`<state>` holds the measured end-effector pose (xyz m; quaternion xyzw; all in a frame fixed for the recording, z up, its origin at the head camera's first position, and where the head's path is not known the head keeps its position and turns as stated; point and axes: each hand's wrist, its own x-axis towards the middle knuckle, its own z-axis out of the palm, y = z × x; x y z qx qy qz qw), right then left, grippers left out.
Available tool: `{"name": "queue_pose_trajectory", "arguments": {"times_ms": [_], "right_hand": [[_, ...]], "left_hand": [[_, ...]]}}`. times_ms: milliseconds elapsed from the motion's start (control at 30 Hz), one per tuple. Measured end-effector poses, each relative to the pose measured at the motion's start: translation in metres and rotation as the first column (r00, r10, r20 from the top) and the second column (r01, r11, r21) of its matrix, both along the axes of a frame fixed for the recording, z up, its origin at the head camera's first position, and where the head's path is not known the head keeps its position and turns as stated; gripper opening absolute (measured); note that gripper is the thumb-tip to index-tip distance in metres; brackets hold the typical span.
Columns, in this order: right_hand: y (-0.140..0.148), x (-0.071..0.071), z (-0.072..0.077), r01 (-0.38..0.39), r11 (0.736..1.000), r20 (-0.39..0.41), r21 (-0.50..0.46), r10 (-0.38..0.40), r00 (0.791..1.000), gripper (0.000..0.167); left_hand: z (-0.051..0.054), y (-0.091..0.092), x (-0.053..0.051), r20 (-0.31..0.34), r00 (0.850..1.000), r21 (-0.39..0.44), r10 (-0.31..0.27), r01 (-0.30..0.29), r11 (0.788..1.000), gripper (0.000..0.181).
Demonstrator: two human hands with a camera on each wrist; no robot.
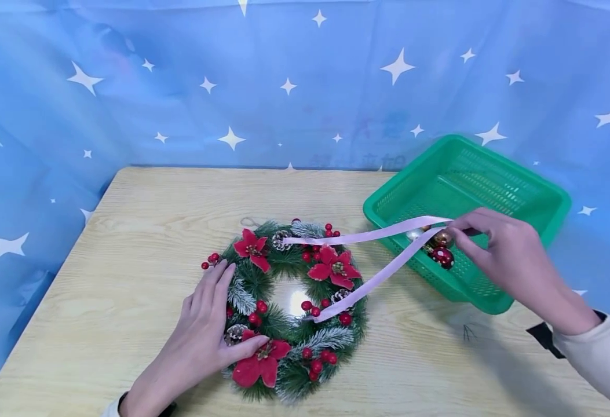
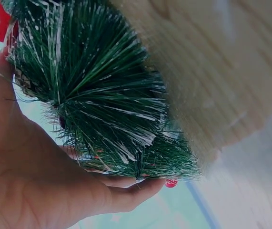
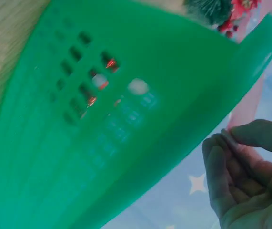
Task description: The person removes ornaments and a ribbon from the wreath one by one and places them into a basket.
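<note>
A green wreath (image 1: 322, 341) with red poinsettias, berries, frosted sprigs and pine cones lies on the table. My left hand (image 1: 200, 324) holds its left side, thumb over the lower poinsettia (image 1: 260, 366) and fingers along the outer edge. In the left wrist view, green needles (image 2: 93, 90) fill the space beside that hand. Between thumb and fingertips, my right hand (image 1: 508, 255) pinches a pale lilac ribbon (image 1: 388, 269) above the green basket. Two strands run from it down to the wreath; the one at lower left ends by the berries near the center opening.
The green plastic basket (image 1: 536, 191) stands at the right of the table, under my right hand. Several shiny baubles (image 1: 442, 256) lie inside, red, gold and silver. A blue curtain (image 1: 284, 87) with white stars hangs behind the wooden table (image 1: 127, 249).
</note>
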<state>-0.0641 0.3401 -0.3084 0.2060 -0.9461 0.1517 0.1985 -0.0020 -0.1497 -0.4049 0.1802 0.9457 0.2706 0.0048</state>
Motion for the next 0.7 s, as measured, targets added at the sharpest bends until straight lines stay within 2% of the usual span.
{"name": "queue_pose_trajectory", "arguments": {"times_ms": [200, 300, 500, 700], "right_hand": [[0.026, -0.017, -0.004, 0.066, 0.998, 0.011, -0.005, -0.065, 0.998, 0.013], [0.042, -0.022, -0.006, 0.113, 0.994, 0.057, -0.001, -0.112, 0.992, 0.011], [0.069, -0.032, -0.016, 0.197, 0.980, 0.175, 0.007, -0.195, 0.965, 0.011], [0.087, -0.041, -0.024, 0.239, 0.970, 0.218, 0.042, -0.242, 0.945, 0.016]], "left_hand": [[0.000, -0.001, 0.002, 0.001, 1.000, -0.016, -0.002, 0.002, 1.000, 0.125], [0.000, -0.001, 0.002, -0.001, 1.000, -0.020, -0.006, 0.006, 1.000, 0.125], [0.000, -0.001, 0.002, 0.002, 1.000, -0.019, -0.001, 0.001, 1.000, 0.125], [0.000, 0.000, 0.002, 0.004, 1.000, -0.015, 0.005, -0.005, 1.000, 0.127]]}}
